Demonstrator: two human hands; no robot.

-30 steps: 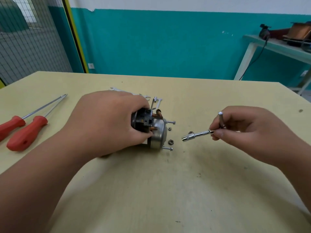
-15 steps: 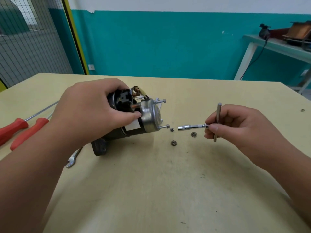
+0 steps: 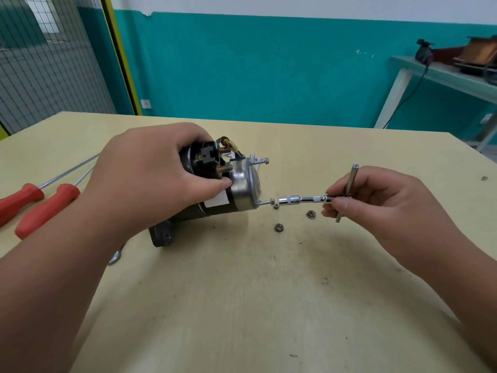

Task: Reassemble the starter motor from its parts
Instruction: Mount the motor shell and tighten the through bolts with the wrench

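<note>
My left hand (image 3: 150, 179) grips the starter motor (image 3: 231, 184), tilted with its silver end cap raised to the right and its black nose resting on the table (image 3: 242, 305). Two long bolts stick out of the end cap, an upper one (image 3: 259, 162) and a lower one (image 3: 266, 202). My right hand (image 3: 376, 208) pinches a chrome T-handle socket wrench (image 3: 304, 199), whose socket tip sits just off the head of the lower bolt. Three loose nuts lie on the table under the wrench: one (image 3: 276, 206) by the bolt head, one (image 3: 311, 214) further right, one (image 3: 279, 227) nearer me.
Two red-handled screwdrivers (image 3: 45, 208) lie at the left of the table. A spanner end (image 3: 115, 258) shows under my left forearm. A shelf (image 3: 457, 76) with equipment stands at the back right against the teal wall.
My left hand lifted and tilted the motor up off the table and turned its end cap rightwards. My right hand brought the wrench socket left, up to the lower bolt's head.
</note>
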